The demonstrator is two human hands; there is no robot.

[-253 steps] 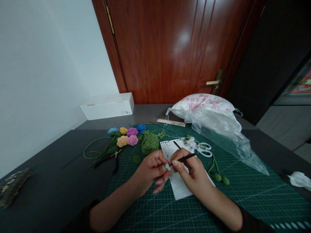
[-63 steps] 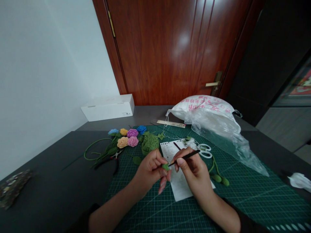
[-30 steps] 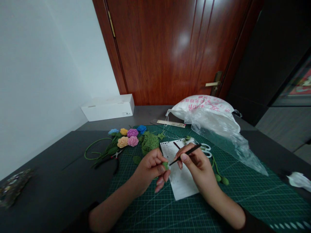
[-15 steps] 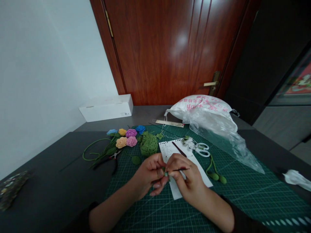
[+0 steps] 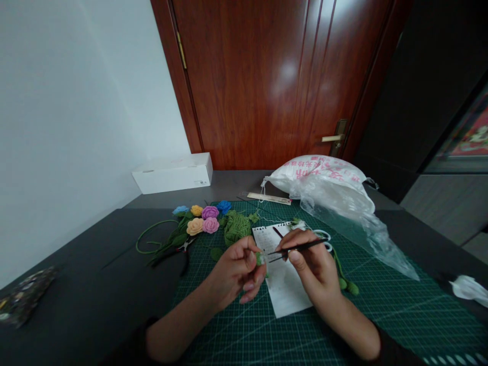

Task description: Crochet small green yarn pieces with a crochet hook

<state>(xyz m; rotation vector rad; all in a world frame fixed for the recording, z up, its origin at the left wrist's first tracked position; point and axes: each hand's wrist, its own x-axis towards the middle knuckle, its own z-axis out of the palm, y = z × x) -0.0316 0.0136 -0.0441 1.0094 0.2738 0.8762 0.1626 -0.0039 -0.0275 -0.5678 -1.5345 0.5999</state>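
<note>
Between the thumb and fingers of my left hand [image 5: 238,269] is a small green crocheted piece [image 5: 260,258] with a bit of white fluff at its opening. My right hand [image 5: 310,262] grips dark tweezers [image 5: 301,247], their two prongs apart and pointing left at the piece. Under my hands lies a sheet of spiral-torn paper [image 5: 287,295] with writing. Beyond my right hand, white-handled scissors [image 5: 323,234] are partly hidden, near a tuft of white stuffing [image 5: 299,224]. A dark slim tool [image 5: 277,232] rests on the paper.
Crocheted flowers [image 5: 209,212] and a green yarn ball [image 5: 236,227] lie ahead on the left, with pliers [image 5: 186,249] nearby. Green stems with bulbs [image 5: 348,286] are at right. A large white bag [image 5: 324,173] and a white box [image 5: 175,173] stand behind the cutting mat [image 5: 236,330].
My right hand has drawn back to the right from the green piece, and the tweezers now show with parted prongs. My left hand still holds the piece. The view has shifted slightly.
</note>
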